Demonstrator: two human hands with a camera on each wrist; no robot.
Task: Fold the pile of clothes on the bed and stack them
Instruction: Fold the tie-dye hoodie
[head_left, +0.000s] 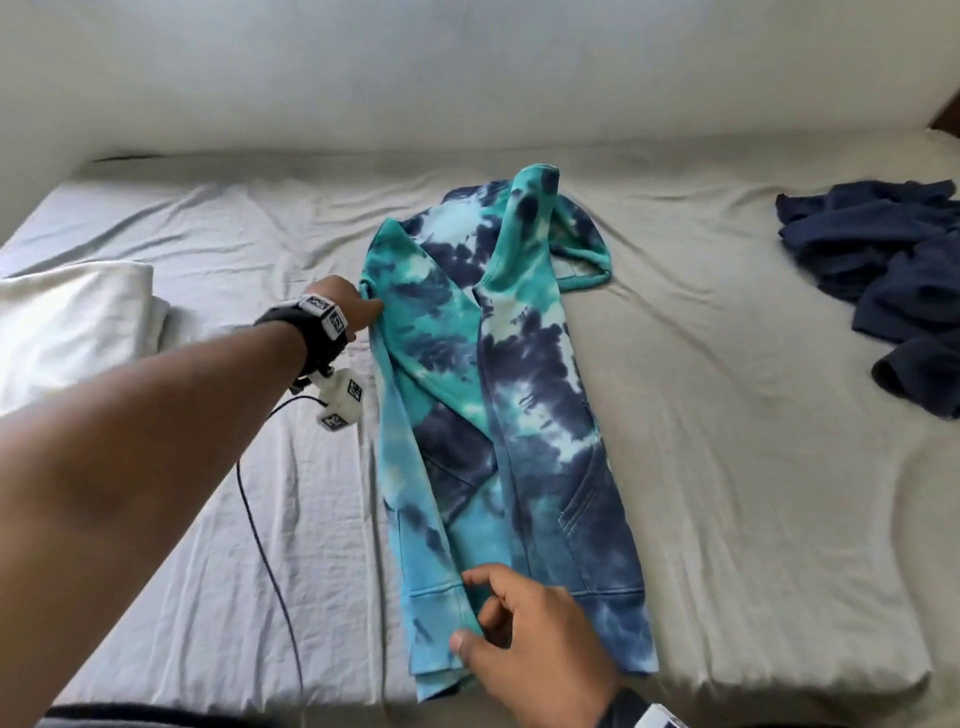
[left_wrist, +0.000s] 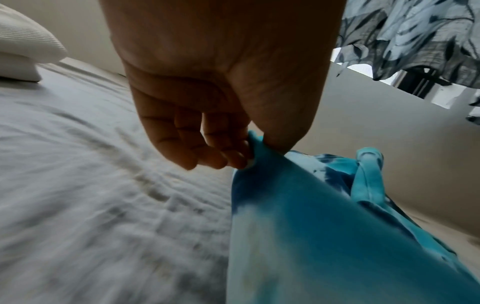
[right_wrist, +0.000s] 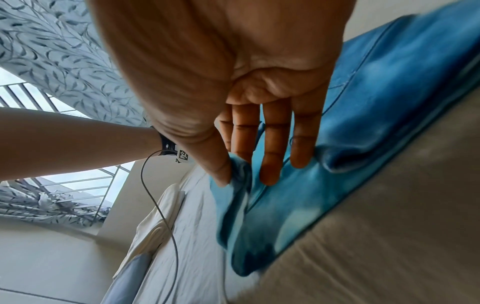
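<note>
- In the middle of the bed (head_left: 727, 467), your tie-dye hoodie (head_left: 519, 389) lies folded narrow, its long axis running away from you: hem at the near edge, hood (head_left: 566, 234) at the far end, tipped slightly right.
- Its left side is doubled over toward the centre, the sleeve running down along the left edge.
- Your left hand (head_left: 343, 306) reaches out to the upper left corner of the hoodie; the left wrist view shows the fingers (left_wrist: 207, 144) curled and the thumb pinching a tuck of blue cloth.
- Your right hand (head_left: 530, 639) is at the near hem, fingers loosely spread; the right wrist view shows the thumb and forefinger nipping a fold of the hem while the other fingers (right_wrist: 270, 156) lie straight on the fabric.
- The bed wears a pale, creased sheet, and a white pillow (head_left: 78, 327) sits at the left.
- A heap of dark navy clothes (head_left: 893, 270) lies well apart on the right side of the bed.
- A plain light wall (head_left: 467, 73) stands behind the bed; leaf-patterned curtains (right_wrist: 64, 51) and a barred window (right_wrist: 78, 185) show in the right wrist view.
- A dark cable (head_left: 270, 545) hangs from your left wrist.
</note>
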